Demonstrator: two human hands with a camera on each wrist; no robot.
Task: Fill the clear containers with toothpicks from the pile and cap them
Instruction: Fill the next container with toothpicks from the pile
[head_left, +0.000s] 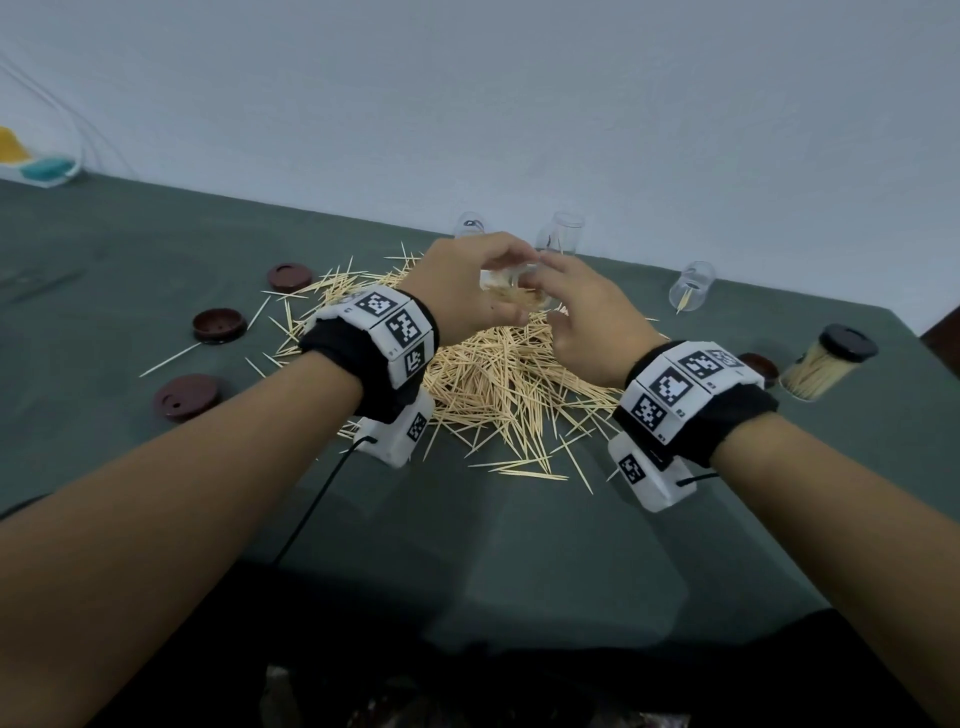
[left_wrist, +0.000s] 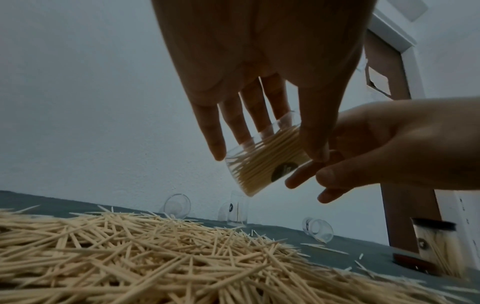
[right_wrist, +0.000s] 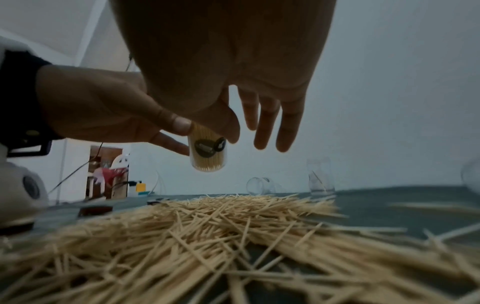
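Observation:
A clear container (left_wrist: 262, 164), largely filled with toothpicks and uncapped, hangs tilted above the toothpick pile (head_left: 493, 384). My left hand (head_left: 488, 280) grips it, thumb on one side and fingers on the other. My right hand (head_left: 566, 296) is close against it from the right. Its thumb (right_wrist: 223, 125) lies on the container wall and its other fingers are stretched out. Three empty clear containers (head_left: 470, 226) (head_left: 561, 234) (head_left: 693, 286) sit behind the pile, two on their sides and one upright. Brown caps (head_left: 290, 276) (head_left: 219, 325) (head_left: 186, 397) lie to the left.
A filled, capped container (head_left: 826, 369) stands at the right, with another brown cap (head_left: 758, 366) beside it. Stray toothpicks are scattered around the pile on the green tablecloth (head_left: 519, 545). The white wall runs behind the table's far edge. A small dish (head_left: 47, 169) sits far left.

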